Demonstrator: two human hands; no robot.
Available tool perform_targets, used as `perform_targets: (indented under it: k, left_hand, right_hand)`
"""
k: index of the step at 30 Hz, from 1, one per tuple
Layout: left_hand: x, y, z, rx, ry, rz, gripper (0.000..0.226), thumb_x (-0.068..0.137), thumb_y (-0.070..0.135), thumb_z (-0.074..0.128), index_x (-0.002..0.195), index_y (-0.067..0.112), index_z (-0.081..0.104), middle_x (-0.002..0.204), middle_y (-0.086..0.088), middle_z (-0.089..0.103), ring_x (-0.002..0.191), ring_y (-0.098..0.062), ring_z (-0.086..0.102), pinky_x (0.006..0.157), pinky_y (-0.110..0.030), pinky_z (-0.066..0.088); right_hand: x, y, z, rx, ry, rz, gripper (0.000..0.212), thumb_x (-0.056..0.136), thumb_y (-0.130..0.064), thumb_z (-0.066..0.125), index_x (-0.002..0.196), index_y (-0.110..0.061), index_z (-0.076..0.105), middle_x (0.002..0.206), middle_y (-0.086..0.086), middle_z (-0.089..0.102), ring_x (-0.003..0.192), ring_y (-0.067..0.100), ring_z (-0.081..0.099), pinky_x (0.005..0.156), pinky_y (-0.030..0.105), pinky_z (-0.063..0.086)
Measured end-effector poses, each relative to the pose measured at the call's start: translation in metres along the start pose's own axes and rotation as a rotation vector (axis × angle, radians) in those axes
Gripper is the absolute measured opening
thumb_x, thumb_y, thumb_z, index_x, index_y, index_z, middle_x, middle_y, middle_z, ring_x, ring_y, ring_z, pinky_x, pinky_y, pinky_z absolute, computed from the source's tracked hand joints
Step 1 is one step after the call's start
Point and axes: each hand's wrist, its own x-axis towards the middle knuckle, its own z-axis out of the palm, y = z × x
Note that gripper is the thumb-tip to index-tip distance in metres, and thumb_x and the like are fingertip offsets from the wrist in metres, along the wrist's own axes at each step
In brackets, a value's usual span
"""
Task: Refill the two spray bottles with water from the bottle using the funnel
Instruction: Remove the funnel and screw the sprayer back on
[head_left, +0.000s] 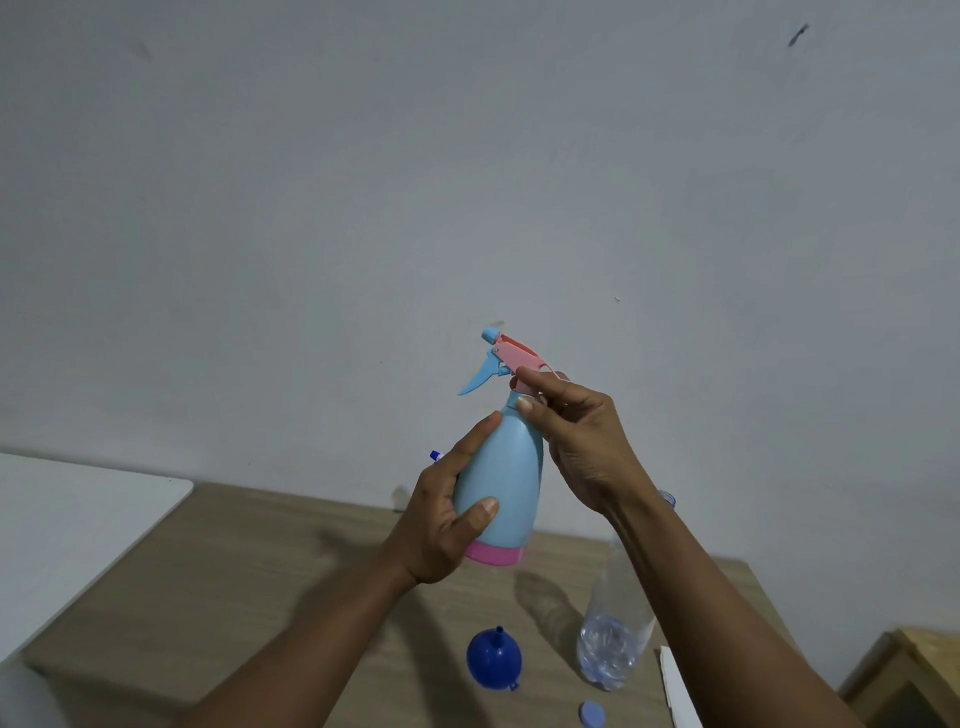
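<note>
- The left hand (441, 512) wraps the belly of the light-blue spray bottle (501, 483), thumb across the front and fingers curled round the far side, holding it upright in the air above the tabletop (249, 566).
- The right hand (576, 441) closes its fingertips on the neck, just under the pink and blue trigger head (506, 358), which sits on the bottle.
- The bottle is smooth, rigid plastic and is probably light; the wide body is the steady hold, and the collar is the place to twist, not the thin trigger lever.
- Below on the tabletop, the blue funnel (493, 659) rests mouth down, spout up.
- Just beside it stands the clear water bottle (615, 629), open and partly full; thin-walled, it would likely buckle if squeezed.
- Its blue cap (592, 714) lies near the front edge.
</note>
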Motion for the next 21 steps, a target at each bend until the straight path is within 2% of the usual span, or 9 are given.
perform_targets:
  k: [2, 4, 8, 10, 13, 16, 18, 21]
  left_hand:
    - [-0.002, -0.002, 0.001, 0.005, 0.002, -0.012, 0.066, 0.084, 0.041, 0.055, 0.146, 0.046, 0.032, 0.142, 0.017, 0.046, 0.120, -0.022, 0.058, 0.086, -0.046, 0.060]
    - [-0.003, -0.002, 0.001, 0.007, 0.002, -0.019, 0.066, 0.084, 0.043, 0.055, 0.146, 0.047, 0.031, 0.142, 0.018, 0.046, 0.120, -0.022, 0.057, 0.085, -0.045, 0.060]
    - [0.000, 0.001, -0.002, 0.008, -0.011, -0.008, 0.067, 0.084, 0.042, 0.055, 0.147, 0.043, 0.032, 0.146, 0.016, 0.044, 0.123, -0.022, 0.056, 0.088, -0.042, 0.059]
    - [0.001, 0.001, -0.004, 0.005, -0.011, -0.004, 0.068, 0.084, 0.041, 0.055, 0.148, 0.041, 0.032, 0.147, 0.015, 0.044, 0.124, -0.023, 0.056, 0.089, -0.044, 0.059]
    - [0.003, 0.002, -0.005, 0.036, -0.016, -0.004, 0.068, 0.085, 0.041, 0.055, 0.148, 0.041, 0.032, 0.147, 0.018, 0.044, 0.125, -0.019, 0.055, 0.091, -0.041, 0.057]
    - [0.001, 0.000, -0.004, 0.035, -0.007, 0.002, 0.067, 0.085, 0.041, 0.055, 0.148, 0.041, 0.032, 0.148, 0.017, 0.043, 0.128, -0.018, 0.053, 0.096, -0.039, 0.055]
    - [0.000, -0.002, -0.004, 0.028, -0.010, -0.002, 0.068, 0.085, 0.041, 0.055, 0.149, 0.041, 0.032, 0.149, 0.014, 0.042, 0.129, -0.020, 0.053, 0.095, -0.041, 0.056]
    - [0.000, -0.002, -0.004, 0.022, -0.017, -0.009, 0.068, 0.085, 0.041, 0.055, 0.148, 0.042, 0.032, 0.148, 0.014, 0.043, 0.125, -0.022, 0.055, 0.090, -0.041, 0.058]
  right_hand:
    - [0.000, 0.003, 0.001, -0.044, 0.013, -0.026, 0.024, 0.083, -0.011, 0.073, 0.105, -0.021, 0.079, 0.112, 0.006, 0.068, 0.104, 0.017, 0.062, 0.095, 0.033, 0.051]
    - [0.000, 0.004, -0.002, -0.041, 0.006, -0.014, 0.025, 0.091, -0.007, 0.067, 0.107, -0.023, 0.078, 0.116, 0.002, 0.070, 0.110, 0.015, 0.064, 0.096, 0.030, 0.050]
    - [0.002, 0.004, -0.009, 0.004, -0.018, 0.021, 0.028, 0.096, -0.006, 0.059, 0.109, -0.023, 0.077, 0.124, 0.013, 0.069, 0.122, 0.031, 0.061, 0.109, 0.042, 0.044]
    - [0.003, 0.004, -0.008, 0.031, -0.014, 0.023, 0.025, 0.089, -0.013, 0.066, 0.110, -0.022, 0.077, 0.123, 0.014, 0.069, 0.121, 0.034, 0.062, 0.108, 0.043, 0.045]
    - [0.004, 0.005, -0.002, 0.042, 0.028, -0.013, 0.029, 0.078, -0.015, 0.075, 0.106, -0.020, 0.079, 0.114, 0.012, 0.069, 0.108, 0.024, 0.063, 0.100, 0.038, 0.049]
    - [0.003, 0.009, 0.001, -0.019, 0.066, -0.048, 0.026, 0.080, -0.014, 0.075, 0.106, -0.017, 0.078, 0.107, 0.009, 0.067, 0.101, 0.018, 0.062, 0.094, 0.034, 0.050]
    - [0.002, 0.011, -0.003, -0.023, 0.047, -0.034, 0.024, 0.091, -0.007, 0.066, 0.109, -0.017, 0.077, 0.114, 0.008, 0.069, 0.109, 0.019, 0.063, 0.098, 0.034, 0.049]
    - [0.002, 0.011, -0.009, -0.012, -0.005, 0.002, 0.030, 0.097, -0.003, 0.056, 0.113, -0.019, 0.076, 0.121, 0.010, 0.069, 0.121, 0.029, 0.061, 0.108, 0.042, 0.044]
